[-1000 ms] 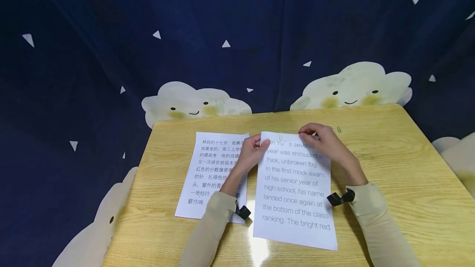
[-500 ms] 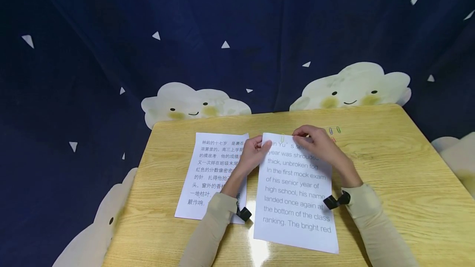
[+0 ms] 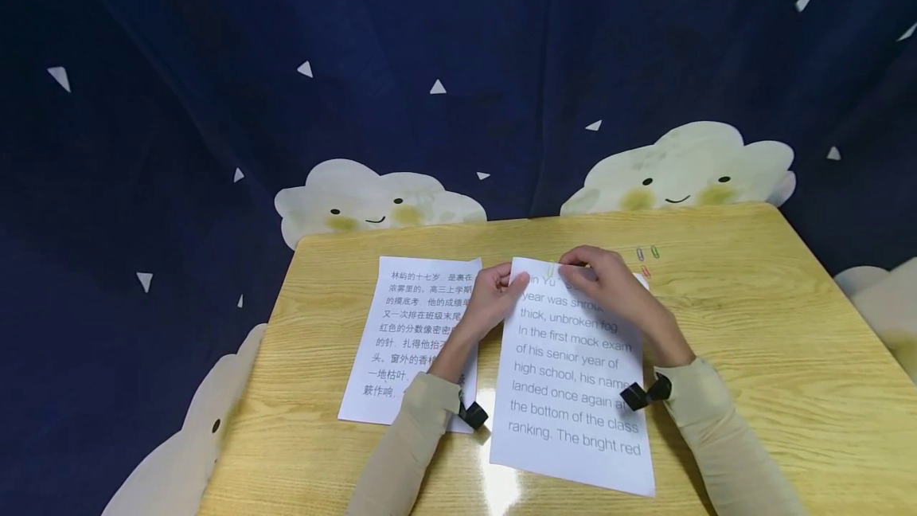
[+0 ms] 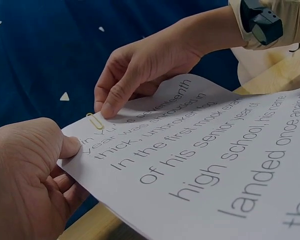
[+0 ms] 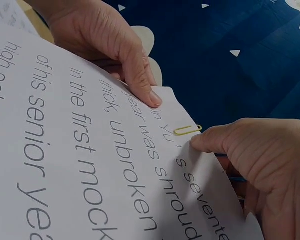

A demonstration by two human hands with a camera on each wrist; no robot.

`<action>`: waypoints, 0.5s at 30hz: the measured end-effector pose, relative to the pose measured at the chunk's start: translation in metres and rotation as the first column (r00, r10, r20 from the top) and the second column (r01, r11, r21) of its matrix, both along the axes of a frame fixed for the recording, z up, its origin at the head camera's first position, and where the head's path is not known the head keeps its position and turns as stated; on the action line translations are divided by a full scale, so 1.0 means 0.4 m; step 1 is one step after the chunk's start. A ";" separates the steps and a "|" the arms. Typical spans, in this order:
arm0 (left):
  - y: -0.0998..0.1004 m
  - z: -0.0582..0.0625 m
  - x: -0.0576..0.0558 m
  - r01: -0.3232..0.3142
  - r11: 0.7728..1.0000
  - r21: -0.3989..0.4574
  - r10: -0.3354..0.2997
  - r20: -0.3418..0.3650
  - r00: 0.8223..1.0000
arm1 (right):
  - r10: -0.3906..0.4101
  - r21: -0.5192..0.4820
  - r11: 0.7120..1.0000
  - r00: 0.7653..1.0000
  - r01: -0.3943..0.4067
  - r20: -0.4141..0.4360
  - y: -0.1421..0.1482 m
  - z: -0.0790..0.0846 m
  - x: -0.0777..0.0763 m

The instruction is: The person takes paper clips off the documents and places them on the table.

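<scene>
A white sheet of paper with large English print point(image 3: 573, 388) is held up by its top edge in the head view. My left hand point(image 3: 493, 297) pinches its upper left corner, thumb on the printed face. My right hand point(image 3: 609, 281) pinches the top edge, with the thumb close beside a yellow paper clip point(image 5: 187, 130). The clip sits over the top edge between both hands, its outer end sticking past the paper, as the left wrist view also shows the yellow clip point(image 4: 94, 121). The right fingers behind the sheet are partly hidden.
On the left of the wooden table point(image 3: 286, 388) lies another sheet with Chinese print point(image 3: 408, 333), partly covered by my left arm. Loose purple point(image 3: 641, 254), green point(image 3: 655, 252) and red point(image 3: 645, 271) paper clips lie beyond my right hand. A dark blue curtain point(image 3: 430, 22) hangs behind.
My right hand has slid left along the top edge to the yellow clip. The purple and red clips have come into view behind it. The held sheet has shifted slightly right.
</scene>
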State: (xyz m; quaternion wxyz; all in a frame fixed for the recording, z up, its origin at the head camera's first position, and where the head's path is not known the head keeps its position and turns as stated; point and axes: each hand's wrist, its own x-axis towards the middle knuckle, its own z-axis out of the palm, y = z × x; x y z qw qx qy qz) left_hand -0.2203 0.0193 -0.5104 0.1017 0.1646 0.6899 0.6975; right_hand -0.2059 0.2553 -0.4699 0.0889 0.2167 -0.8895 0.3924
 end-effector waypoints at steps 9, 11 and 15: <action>0.007 0.005 0.005 0.006 1.000 -0.005 -0.005 0.018 1.000 | -0.017 0.003 1.000 1.000 0.017 0.020 -0.011 0.004 0.007; 0.007 0.006 0.006 0.010 1.000 -0.003 -0.010 0.018 1.000 | -0.017 0.002 1.000 1.000 0.017 0.020 -0.014 0.007 0.010; 0.007 0.008 0.009 0.008 1.000 -0.005 -0.008 0.020 1.000 | -0.019 -0.002 1.000 1.000 0.019 0.015 -0.018 0.010 0.012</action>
